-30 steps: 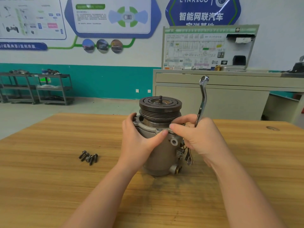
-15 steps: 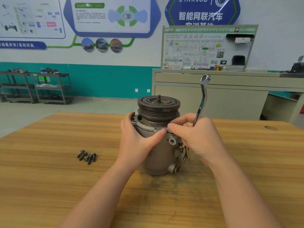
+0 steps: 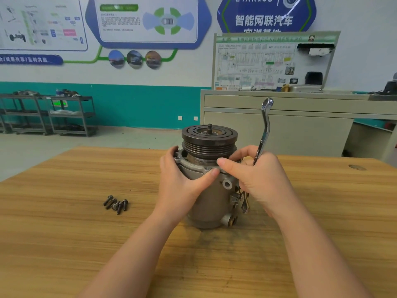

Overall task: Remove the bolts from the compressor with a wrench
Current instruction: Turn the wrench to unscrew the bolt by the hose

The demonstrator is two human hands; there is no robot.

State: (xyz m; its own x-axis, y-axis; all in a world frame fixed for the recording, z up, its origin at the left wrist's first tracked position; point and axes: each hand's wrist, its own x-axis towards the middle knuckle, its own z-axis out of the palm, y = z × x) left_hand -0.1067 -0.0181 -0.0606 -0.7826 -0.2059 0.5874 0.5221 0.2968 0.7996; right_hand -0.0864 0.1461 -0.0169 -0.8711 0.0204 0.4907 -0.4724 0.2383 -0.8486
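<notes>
The compressor (image 3: 209, 179) stands upright mid-surface (image 3: 64, 233). The left hand (image 3: 182, 183) grips its flange; keep bracing. The right hand (image 3: 263, 179) grips the wrench (image 3: 264, 130), fingertips at the flange. Removed bolts (image 3: 116, 204) lie well left; add the next there.

compressor (image 3: 209, 190) upright at middle of desk (image 3: 64, 244) | left hand (image 3: 182, 186) on its left side, right hand (image 3: 264, 179) on its right | wrench (image 3: 265, 130) in right hand, standing up right of pulley | loose bolts (image 3: 116, 204) on desk, well left of compressor | cabinet (image 3: 279, 125) behind desk
</notes>
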